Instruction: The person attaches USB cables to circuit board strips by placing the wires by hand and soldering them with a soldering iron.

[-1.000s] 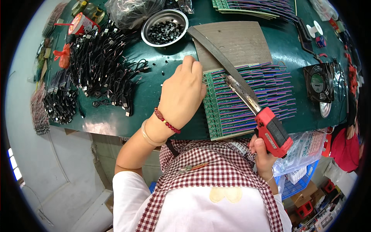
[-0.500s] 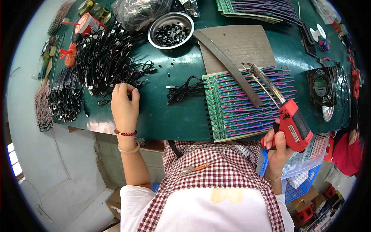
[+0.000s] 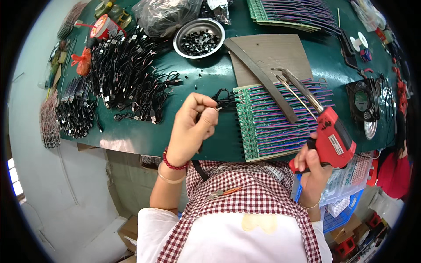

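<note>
My left hand (image 3: 193, 125) is closed in a pinch at the left edge of the circuit board panel (image 3: 246, 127). Between its fingertips is the thin wire end of a black cable, most of it hidden by the hand. Black cable loops (image 3: 223, 94) lie just beyond the fingers, touching the panel's edge. Rows of small green boards with coloured wires make up the panel. My right hand (image 3: 313, 168) grips a red gun-shaped soldering iron (image 3: 334, 138) by its handle, with its metal tip and thin feed tube over the panel. A curved dark bar (image 3: 263, 81) lies across the wires.
Heaps of black cables (image 3: 125, 70) cover the table's left. A metal bowl (image 3: 177, 48) of small black parts stands at the back, beside a plastic bag (image 3: 166, 17). A wooden board (image 3: 280, 52) lies behind the panel. Right are a fan (image 3: 363, 100) and a white spool (image 3: 359, 41).
My left hand has moved right from the cable heap to the panel's left edge, with a cable end in its fingers. My right hand and the soldering iron have barely moved.
</note>
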Tool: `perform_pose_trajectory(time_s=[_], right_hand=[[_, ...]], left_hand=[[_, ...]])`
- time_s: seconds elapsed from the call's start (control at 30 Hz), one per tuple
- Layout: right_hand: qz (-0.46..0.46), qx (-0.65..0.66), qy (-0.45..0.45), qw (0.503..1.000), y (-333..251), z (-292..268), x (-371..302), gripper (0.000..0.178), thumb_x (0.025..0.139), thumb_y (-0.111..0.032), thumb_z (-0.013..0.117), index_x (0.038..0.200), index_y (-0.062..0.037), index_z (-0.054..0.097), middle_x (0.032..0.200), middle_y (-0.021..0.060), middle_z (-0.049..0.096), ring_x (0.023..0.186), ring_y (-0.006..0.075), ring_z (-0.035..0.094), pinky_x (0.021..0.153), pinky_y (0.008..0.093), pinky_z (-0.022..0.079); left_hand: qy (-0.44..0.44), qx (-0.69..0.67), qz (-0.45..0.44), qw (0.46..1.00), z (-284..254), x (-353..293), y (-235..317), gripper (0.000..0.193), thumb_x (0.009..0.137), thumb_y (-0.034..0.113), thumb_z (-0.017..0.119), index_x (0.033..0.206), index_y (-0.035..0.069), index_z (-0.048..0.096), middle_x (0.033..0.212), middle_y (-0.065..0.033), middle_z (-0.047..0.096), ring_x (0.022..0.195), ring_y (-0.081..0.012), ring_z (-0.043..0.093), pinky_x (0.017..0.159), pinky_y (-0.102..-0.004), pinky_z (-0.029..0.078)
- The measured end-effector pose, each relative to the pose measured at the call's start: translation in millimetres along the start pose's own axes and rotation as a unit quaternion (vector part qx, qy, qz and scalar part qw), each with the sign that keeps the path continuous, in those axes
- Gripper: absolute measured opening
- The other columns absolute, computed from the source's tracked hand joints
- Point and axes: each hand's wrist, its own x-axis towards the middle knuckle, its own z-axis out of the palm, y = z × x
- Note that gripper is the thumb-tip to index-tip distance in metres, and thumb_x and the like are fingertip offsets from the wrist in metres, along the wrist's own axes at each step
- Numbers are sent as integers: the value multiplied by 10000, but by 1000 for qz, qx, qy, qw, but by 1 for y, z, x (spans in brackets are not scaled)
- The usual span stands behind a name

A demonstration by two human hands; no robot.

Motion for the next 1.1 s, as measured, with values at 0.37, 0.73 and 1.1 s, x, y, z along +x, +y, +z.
perform_pose_trajectory(time_s=[0.37,0.73,1.1], right_hand=[[61,-104,-89,989,-2,41,5,320,796,1,694,1073,-15,535,989,55,589,890,116,585,780,259,489],[84,-77,-140,984,-8,25,15,233,793,-27,691,1003,-5,592,842,21,633,730,73,584,653,224,476],[98,-82,-86,988,-4,34,6,311,792,6,662,1073,2,530,874,45,614,789,107,581,698,260,474]], left_hand=[[-115,54,15,992,68,-25,-15,184,924,106,578,971,39,413,787,-34,527,598,-31,445,488,-168,354],[-233,101,-23,967,54,-30,-1,91,864,64,590,860,-8,534,801,-34,589,678,-76,505,596,-239,435],[-93,216,73,969,68,-34,-10,111,765,-27,616,753,7,511,675,-2,531,560,-40,425,498,-195,334]])
